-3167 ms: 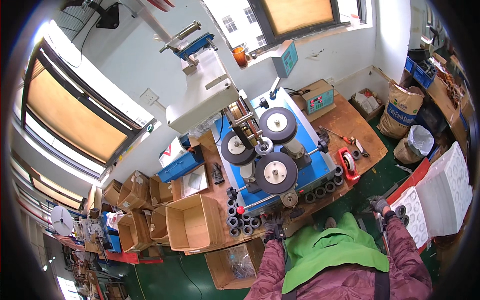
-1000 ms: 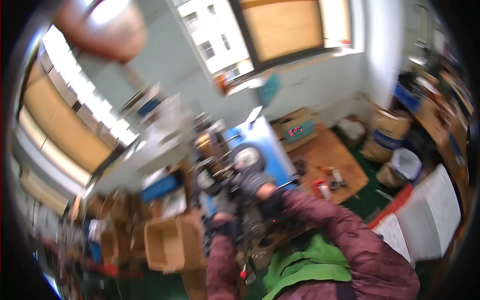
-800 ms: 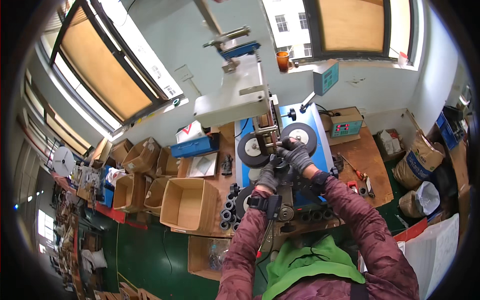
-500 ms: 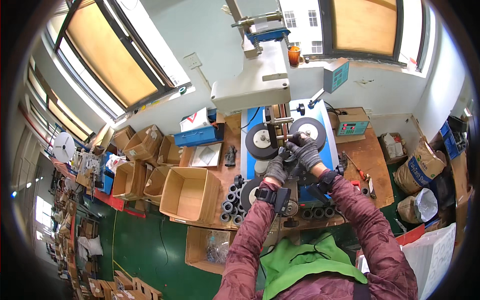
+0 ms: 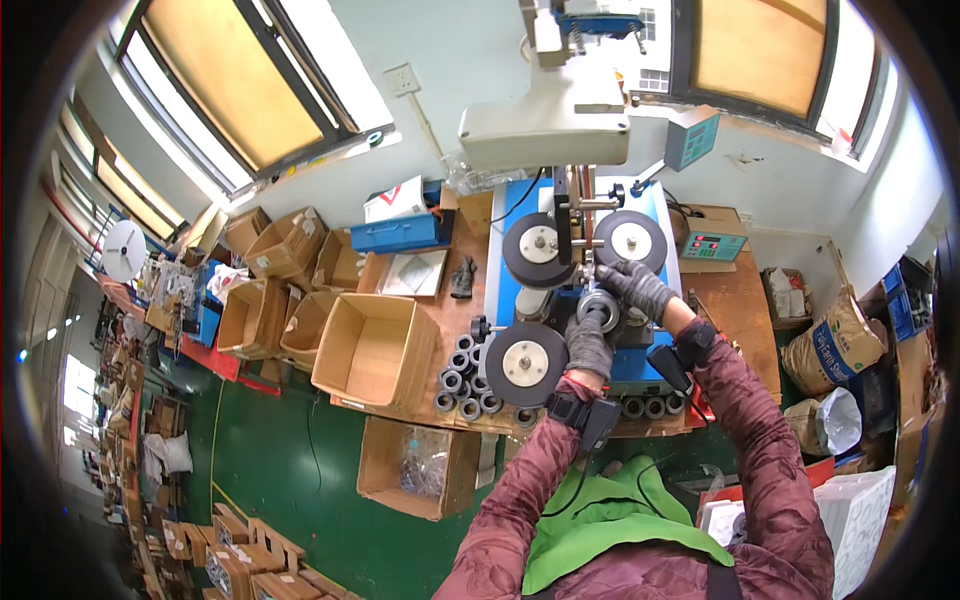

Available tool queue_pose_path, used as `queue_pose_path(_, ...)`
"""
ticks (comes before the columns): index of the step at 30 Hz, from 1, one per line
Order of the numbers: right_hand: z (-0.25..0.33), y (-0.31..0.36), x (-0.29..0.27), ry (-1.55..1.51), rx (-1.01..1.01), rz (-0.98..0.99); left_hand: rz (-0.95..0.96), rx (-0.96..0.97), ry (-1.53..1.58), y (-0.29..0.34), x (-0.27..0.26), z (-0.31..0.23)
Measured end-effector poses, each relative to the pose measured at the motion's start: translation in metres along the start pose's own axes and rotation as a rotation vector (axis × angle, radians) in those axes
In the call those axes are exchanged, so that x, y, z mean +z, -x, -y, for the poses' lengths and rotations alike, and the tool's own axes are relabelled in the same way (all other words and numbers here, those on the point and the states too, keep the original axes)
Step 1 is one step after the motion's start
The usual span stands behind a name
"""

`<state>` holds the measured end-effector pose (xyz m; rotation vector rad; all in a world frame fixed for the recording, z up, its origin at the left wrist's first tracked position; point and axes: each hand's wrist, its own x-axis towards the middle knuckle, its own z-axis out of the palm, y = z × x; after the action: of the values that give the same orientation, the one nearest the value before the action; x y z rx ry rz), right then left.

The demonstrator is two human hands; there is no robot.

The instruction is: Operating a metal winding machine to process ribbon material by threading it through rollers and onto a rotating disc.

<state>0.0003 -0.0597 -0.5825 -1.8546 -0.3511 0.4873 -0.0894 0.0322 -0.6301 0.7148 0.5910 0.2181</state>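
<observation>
Both my hands wear grey gloves and are at the middle of a bench machine with three black rubber-rimmed wheels. A grey ring-shaped core (image 5: 598, 306) lies between them, among the wheels. My left hand (image 5: 588, 345) is closed on its near side, thumb and fingers at the rim. On the far right side, my right hand (image 5: 637, 288) has its fingers bent together at a small metal part beside the ring; what they pinch is hidden. Around them are the left rear wheel (image 5: 540, 248), right rear wheel (image 5: 631, 241) and near left wheel (image 5: 525, 364).
Several dark rings (image 5: 460, 380) are heaped left of the machine, and more rings (image 5: 655, 407) line its front edge. An open carton (image 5: 376, 350) stands at the bench's left end. A control box (image 5: 712, 247) is at the right; a white machine head (image 5: 545, 135) overhangs behind.
The view has shifted, and the machine sits differently in it. My hands have drawn apart slightly and nearer to me, so the ring between them now shows. The near left wheel is less covered.
</observation>
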Motion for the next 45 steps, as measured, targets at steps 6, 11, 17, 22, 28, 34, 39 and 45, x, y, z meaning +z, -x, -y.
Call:
queue_pose_path(6,-0.028,-0.021,0.004,0.050,-0.043,0.100,0.081,0.185,-0.205,0.011,-0.004,0.025)
queue_pose_path(11,-0.114,0.066,0.034,0.274,0.221,0.233,0.008,-0.127,-0.082,0.069,-0.094,0.135)
queue_pose_path(17,-0.269,0.216,0.069,0.166,0.679,-0.155,0.308,-0.790,-0.747,0.108,-0.234,0.220)
queue_pose_path(22,-0.342,0.266,0.063,-0.388,1.082,-0.664,0.174,-0.122,-0.343,0.024,-0.407,0.310)
queue_pose_path(28,-0.336,0.311,0.028,-0.599,1.080,-0.820,0.224,-0.279,-0.388,-0.048,-0.367,0.295)
queue_pose_path(34,-0.355,0.346,0.000,-0.723,1.060,-0.955,0.234,-0.381,-0.429,0.008,-0.372,0.273)
queue_pose_path(39,-0.365,0.376,-0.016,-0.762,1.219,-0.579,0.190,-0.411,-0.496,0.001,-0.371,0.215)
queue_pose_path(45,-0.323,0.356,0.009,-0.127,1.185,-0.084,0.175,-0.457,-0.578,-0.023,-0.357,0.146)
